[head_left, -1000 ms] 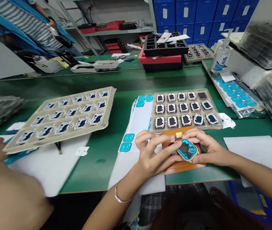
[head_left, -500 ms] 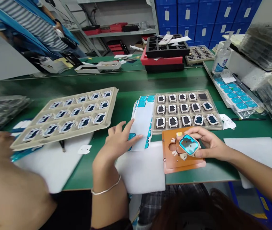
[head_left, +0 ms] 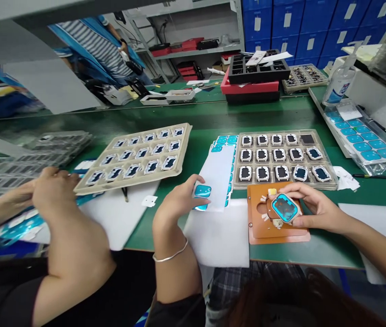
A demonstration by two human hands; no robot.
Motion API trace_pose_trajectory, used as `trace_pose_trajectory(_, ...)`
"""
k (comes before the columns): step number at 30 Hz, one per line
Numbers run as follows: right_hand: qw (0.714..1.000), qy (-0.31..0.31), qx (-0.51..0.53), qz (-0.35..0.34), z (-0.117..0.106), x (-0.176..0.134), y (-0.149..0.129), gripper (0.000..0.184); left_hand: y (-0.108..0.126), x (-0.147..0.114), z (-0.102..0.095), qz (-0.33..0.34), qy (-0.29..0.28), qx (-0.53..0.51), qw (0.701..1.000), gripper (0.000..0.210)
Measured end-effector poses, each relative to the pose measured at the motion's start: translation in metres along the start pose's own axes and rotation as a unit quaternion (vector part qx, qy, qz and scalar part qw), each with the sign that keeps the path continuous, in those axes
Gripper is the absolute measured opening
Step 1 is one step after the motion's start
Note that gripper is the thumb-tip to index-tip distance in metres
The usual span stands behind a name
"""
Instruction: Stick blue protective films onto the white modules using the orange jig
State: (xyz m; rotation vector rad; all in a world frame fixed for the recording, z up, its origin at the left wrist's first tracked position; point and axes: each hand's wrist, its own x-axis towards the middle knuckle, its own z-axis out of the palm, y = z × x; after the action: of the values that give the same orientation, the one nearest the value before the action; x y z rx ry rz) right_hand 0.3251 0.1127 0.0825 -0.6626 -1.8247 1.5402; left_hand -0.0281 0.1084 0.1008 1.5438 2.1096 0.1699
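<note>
My right hand [head_left: 315, 211] is closed around the edge of a pale watch case [head_left: 297, 217] with a shiny blue-rimmed film on its face, held tilted above an orange fixture plate [head_left: 256, 231]. On the left, my left hand [head_left: 181, 200], wearing a bracelet, has thumb and index finger apart on either side of a blue adhesive film piece [head_left: 202, 190]. That piece lies at the lower end of a white backing sheet [head_left: 218, 175], on a stack of sheets edged with more blue pieces. Whether the fingertips grip the film is unclear; they look spread.
Behind the fixture, a clear tray [head_left: 271, 185] holds rows of watch cases. A beige tray [head_left: 182, 170] of similar parts tilts at left, near a co-worker's hands [head_left: 51, 186]. White foam sheets [head_left: 227, 236] line the front edge. A sanitizer bottle [head_left: 340, 84] stands back right.
The view has swung left. My left fingers have drawn in around the blue film piece. My right hand still holds the watch case over the fixture. The co-worker's hands have come into clearer view.
</note>
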Motion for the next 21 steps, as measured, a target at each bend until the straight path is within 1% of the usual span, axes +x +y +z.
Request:
trace_pose_trajectory(4,1.0,0.007,-0.017,0.001,-0.001,0.0,0.002,0.048,0.002,0.0,0.002,0.023,0.011,-0.036,0.999,0.054)
trace_pose_trajectory(10,1.0,-0.003,-0.027,0.0,-0.003,0.0,0.003,0.049,0.002,0.001,0.004,0.035,0.04,-0.073,0.996,0.054)
trace_pose_trajectory(14,1.0,-0.009,-0.003,-0.003,0.0,0.0,0.002,0.049,0.003,-0.001,0.004,0.05,0.053,-0.09,0.993,0.049)
trace_pose_trajectory(16,1.0,0.004,0.016,0.002,-0.002,0.002,0.002,0.049,0.003,-0.001,0.004,0.058,0.059,-0.094,0.992,0.047)
trace_pose_trajectory(17,0.999,0.021,0.023,0.006,-0.006,0.004,0.002,0.05,0.003,-0.001,0.004,0.061,0.062,-0.093,0.992,0.046)
trace_pose_trajectory(18,0.998,0.051,0.024,0.008,-0.012,0.007,0.003,0.05,0.003,0.0,0.004,0.064,0.064,-0.092,0.992,0.045)
trace_pose_trajectory(19,0.995,0.096,0.013,0.006,-0.021,0.01,0.004,0.051,0.003,0.0,0.004,0.067,0.065,-0.09,0.992,0.044)
trace_pose_trajectory(20,0.988,0.154,-0.012,-0.002,-0.033,0.014,0.006,0.051,0.003,0.0,0.003,0.07,0.064,-0.086,0.992,0.044)
trace_pose_trajectory(21,0.973,0.223,-0.058,-0.014,-0.047,0.018,0.009,0.05,0.003,0.001,0.003,0.071,0.064,-0.08,0.992,0.044)
